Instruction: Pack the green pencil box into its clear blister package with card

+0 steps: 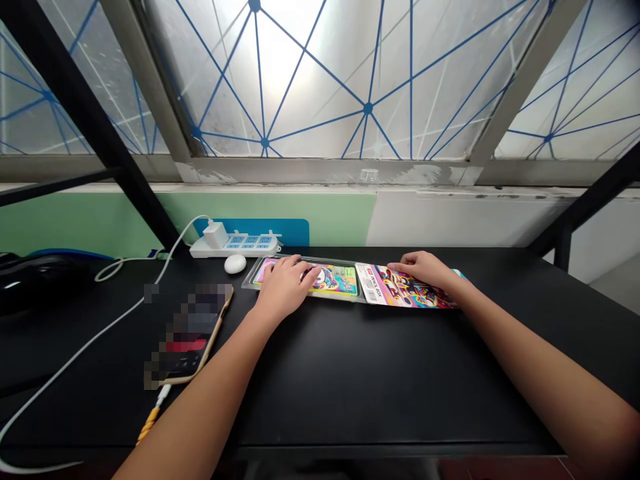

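A colourful pencil box (335,280) lies in a clear plastic package at the far middle of the black desk (350,380). My left hand (286,285) rests palm down on its left part, fingers curled over the top. To the right lies the colourful printed card sleeve (400,288), flat on the desk. My right hand (425,269) lies on the sleeve's upper edge with its fingers stretched out leftwards. Neither hand lifts anything off the surface.
A phone (193,333) with a cable plugged in lies at the left. Behind it sit a white power strip (235,244) with a charger, a small white earbud case (235,264) and a white cord (90,343). A dark object (35,280) stands at far left.
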### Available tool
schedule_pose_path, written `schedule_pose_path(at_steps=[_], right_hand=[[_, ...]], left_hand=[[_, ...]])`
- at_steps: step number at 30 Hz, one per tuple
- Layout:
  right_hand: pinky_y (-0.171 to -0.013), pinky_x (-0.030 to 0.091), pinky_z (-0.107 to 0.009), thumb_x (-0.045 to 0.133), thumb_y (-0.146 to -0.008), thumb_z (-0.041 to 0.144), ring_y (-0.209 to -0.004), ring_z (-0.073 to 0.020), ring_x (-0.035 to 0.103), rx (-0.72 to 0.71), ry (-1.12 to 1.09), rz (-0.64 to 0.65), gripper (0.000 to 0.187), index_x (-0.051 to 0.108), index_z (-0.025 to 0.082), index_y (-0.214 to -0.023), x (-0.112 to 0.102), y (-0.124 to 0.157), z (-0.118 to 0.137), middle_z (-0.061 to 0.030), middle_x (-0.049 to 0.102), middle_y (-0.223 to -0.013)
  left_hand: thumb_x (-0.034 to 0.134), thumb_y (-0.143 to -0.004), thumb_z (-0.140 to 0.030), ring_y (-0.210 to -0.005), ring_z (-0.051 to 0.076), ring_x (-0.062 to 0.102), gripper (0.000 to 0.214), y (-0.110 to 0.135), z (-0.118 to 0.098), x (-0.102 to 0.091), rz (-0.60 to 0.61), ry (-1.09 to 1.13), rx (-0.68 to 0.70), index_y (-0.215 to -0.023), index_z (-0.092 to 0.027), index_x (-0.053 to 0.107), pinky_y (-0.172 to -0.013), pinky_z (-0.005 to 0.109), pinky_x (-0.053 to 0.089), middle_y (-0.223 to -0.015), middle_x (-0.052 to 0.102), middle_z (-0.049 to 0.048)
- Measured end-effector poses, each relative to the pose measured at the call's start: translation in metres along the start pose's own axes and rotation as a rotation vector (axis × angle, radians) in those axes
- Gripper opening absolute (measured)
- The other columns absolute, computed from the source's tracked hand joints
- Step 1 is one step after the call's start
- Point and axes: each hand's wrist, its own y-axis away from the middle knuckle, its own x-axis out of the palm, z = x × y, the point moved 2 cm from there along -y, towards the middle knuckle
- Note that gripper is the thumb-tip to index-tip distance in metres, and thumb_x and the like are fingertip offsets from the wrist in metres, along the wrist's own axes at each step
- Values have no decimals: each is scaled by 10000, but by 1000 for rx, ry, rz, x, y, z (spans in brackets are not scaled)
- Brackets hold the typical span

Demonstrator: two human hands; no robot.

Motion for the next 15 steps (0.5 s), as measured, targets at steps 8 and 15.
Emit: schedule_pose_path(at_steps=[8,15], right_hand=[[-543,353,-304,603,-685,818,-598,-181,538,33,13,-58,609,646,213,-630,-4,0,-6,-36,643,-627],[-528,351,-308,605,-662,838,-582,-182,530,38,-14,-136,629,637,211,-622,-11,0,-9,-47,646,-618]], left_hand=[[349,-1004,-535,-1347,291,462,448,1,1,0,-4,24,0,-1159,-309,703,-1101,526,309,-1422,574,63],[308,-1008,-554,-1364,298,445,493,3,2,2,-6,-25,20,-1210,-298,678,-1101,534,325,-1445,552,84]])
